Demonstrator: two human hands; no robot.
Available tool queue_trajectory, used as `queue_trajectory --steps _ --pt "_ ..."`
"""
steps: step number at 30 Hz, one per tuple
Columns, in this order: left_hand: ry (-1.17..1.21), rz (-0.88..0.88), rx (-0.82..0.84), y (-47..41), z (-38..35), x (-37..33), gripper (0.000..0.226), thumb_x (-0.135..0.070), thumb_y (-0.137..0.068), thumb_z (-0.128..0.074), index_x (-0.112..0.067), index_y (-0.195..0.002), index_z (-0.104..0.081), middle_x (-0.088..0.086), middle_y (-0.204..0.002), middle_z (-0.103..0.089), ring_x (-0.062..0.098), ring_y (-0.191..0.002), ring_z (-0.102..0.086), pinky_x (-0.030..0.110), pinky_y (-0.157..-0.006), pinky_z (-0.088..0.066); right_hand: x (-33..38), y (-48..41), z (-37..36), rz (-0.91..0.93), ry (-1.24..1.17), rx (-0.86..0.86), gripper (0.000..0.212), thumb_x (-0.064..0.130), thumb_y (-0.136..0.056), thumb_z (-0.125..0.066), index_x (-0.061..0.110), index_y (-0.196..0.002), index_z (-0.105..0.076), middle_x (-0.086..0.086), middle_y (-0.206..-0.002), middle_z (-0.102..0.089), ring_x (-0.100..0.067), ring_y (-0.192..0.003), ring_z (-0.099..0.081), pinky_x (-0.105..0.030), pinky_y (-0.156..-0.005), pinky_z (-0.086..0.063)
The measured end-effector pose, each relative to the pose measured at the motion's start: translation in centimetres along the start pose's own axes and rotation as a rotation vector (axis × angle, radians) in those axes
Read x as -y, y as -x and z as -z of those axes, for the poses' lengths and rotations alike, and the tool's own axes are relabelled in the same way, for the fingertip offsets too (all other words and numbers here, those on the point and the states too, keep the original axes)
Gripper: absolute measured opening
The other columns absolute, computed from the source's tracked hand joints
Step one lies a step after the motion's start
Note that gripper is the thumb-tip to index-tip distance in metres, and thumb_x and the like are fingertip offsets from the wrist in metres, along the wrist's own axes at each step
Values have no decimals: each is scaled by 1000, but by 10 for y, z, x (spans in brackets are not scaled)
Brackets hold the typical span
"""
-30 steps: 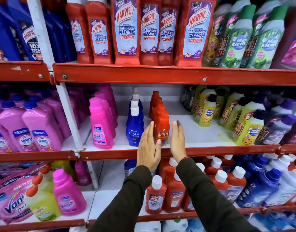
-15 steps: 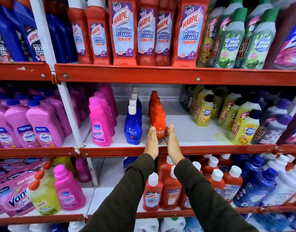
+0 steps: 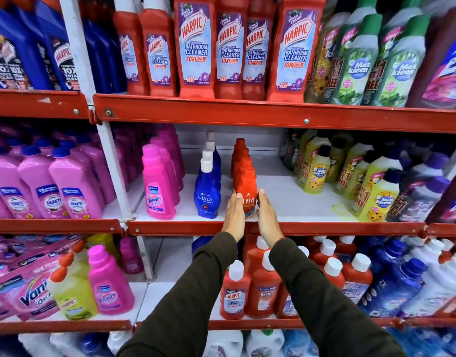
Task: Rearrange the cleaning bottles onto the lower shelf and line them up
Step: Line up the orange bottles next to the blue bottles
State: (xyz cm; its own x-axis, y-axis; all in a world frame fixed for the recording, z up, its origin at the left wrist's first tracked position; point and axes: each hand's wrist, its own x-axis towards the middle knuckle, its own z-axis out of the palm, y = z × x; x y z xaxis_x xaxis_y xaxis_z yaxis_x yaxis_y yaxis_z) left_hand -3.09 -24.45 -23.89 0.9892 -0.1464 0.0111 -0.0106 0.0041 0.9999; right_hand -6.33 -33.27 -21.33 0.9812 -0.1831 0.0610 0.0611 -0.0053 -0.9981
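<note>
The small orange plastic Revive bottle (image 3: 246, 194) at the front of its row is pressed between two flat palms on the white middle shelf (image 3: 286, 199). The left hand (image 3: 234, 217) is laid at its 9 o'clock side and the right hand (image 3: 267, 217) at 3 o'clock, fingers straight and together. A blue Ujala bottle (image 3: 207, 197) is seen just beside it at 9 o'clock.

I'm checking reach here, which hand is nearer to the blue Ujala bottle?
Left. The left hand presses the Revive bottle on its side facing the Ujala bottle, a small gap away. The right hand is on the Revive's far side, farther off.
</note>
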Motion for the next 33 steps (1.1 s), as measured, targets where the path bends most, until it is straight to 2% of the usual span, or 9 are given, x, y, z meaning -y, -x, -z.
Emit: queue_trajectory --steps 3,5,7,10,13,16,19,24,33 --pt "-53 -175 -67 17 5 -6 66 -61 -104 -21 -29 -162 -19 -8 -166 -24 9 -152 -24 39 -127 -20 -1 9 -3 109 35 -96 55 47 -105 -30 22 -154 -29 14 -138 -38 1 -127 -35 -18 -104 -26" --pt "-51 -306 -178 25 14 -1 49 -42 -111 -25 -27 -157 -32 -12 -158 -36 2 -145 -32 25 -121 -25 -8 13 -7 196 24 -205 51 47 -103 -39 24 -148 -39 8 -145 -43 -4 -130 -41 -21 -105 -35" --pt "-53 -403 -301 31 25 3 43 -38 -110 -28 -25 -147 -47 -12 -149 -48 -1 -139 -41 16 -115 -29 -15 18 -15 280 41 -295 41 43 -102 -45 23 -138 -49 3 -137 -50 -5 -123 -50 -21 -101 -42" --pt "-50 -439 -475 31 45 6 44 -38 -107 -28 -23 -140 -53 -11 -139 -51 4 -134 -45 12 -110 -31 -14 27 -34 364 75 -281 31 33 -104 -46 21 -131 -55 4 -128 -53 15 -110 -50 -5 -91 -39" --pt "-7 -402 -578 24 65 0 47 -37 -109 -27 -18 -147 -47 -6 -141 -42 12 -136 -42 20 -113 -32 -11 28 -58 320 53 -148 35 35 -105 -41 28 -137 -51 9 -139 -51 7 -127 -46 -16 -106 -36" --pt "108 -204 -509 6 84 -10 52 -36 -111 -24 -13 -156 -34 4 -160 -33 18 -149 -30 37 -125 -23 -7 24 -77 135 -61 6 49 43 -106 -33 28 -152 -33 13 -150 -40 -2 -136 -38 -21 -108 -33" --pt "260 -23 -323 -8 99 -16 63 -49 -109 -21 -11 -160 -27 7 -165 -31 21 -151 -32 42 -126 -24 -1 19 -85 -4 -182 91 49 48 -104 -30 27 -148 -36 9 -135 -51 1 -115 -54 -14 -88 -41" --pt "348 -13 -160 -13 106 -26 61 -49 -109 -17 -10 -149 -44 14 -148 -54 20 -122 -55 36 -111 -42 -2 9 -91 -48 -186 111 42 51 -103 -31 28 -135 -48 7 -120 -61 2 -103 -57 -19 -86 -44" --pt "250 -55 -157 -2 107 -15 59 -46 -110 -17 -13 -154 -40 8 -143 -56 13 -117 -56 24 -98 -44 1 9 -91 -78 -215 114 28 46 -105 -31 33 -122 -49 18 -105 -62 -1 -96 -61 -15 -74 -47"
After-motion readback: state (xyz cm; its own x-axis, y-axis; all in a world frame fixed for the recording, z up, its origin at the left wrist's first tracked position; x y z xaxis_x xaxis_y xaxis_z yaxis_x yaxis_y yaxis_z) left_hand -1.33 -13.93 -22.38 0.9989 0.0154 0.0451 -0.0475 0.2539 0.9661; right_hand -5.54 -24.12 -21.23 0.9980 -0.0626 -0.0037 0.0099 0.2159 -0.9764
